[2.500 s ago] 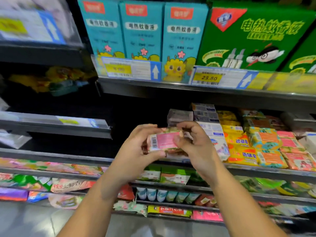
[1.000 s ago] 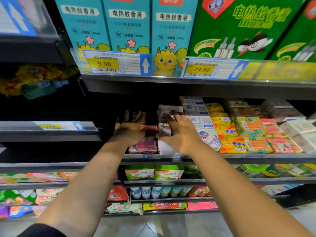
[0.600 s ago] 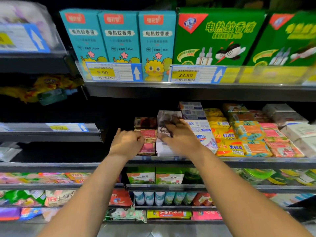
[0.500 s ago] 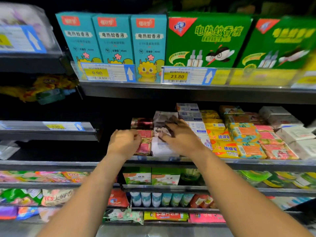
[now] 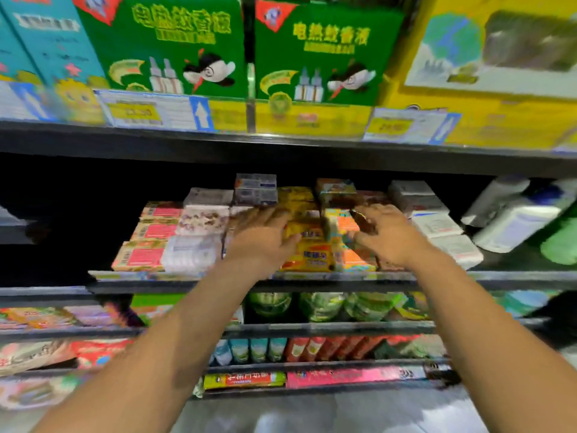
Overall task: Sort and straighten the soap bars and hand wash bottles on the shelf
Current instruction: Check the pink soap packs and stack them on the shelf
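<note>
Soap bars fill the middle shelf [image 5: 312, 278]: pink packs [image 5: 153, 232] at the left, white and purple packs [image 5: 201, 221], yellow bars [image 5: 309, 256], orange-and-teal packs [image 5: 342, 225], white boxes [image 5: 437, 225]. White hand wash bottles [image 5: 515, 218] lie tilted at the far right. My left hand [image 5: 259, 242] rests with straight fingers on the stack just left of the yellow bars. My right hand [image 5: 388, 235] reaches over the orange-and-teal packs with curved fingers. Motion blur hides whether it grips one.
Green boxes [image 5: 175, 48] and a yellow box [image 5: 487, 57] stand on the shelf above, behind price tags [image 5: 156, 112]. Lower shelves hold green packets [image 5: 321, 304] and small cartons [image 5: 249, 350]. A green bottle [image 5: 562, 245] lies at the right edge. The shelf's left part is dark.
The view has swung right and closer. Both hands have left the pink and purple packs and moved right to the yellow and orange-and-teal packs.
</note>
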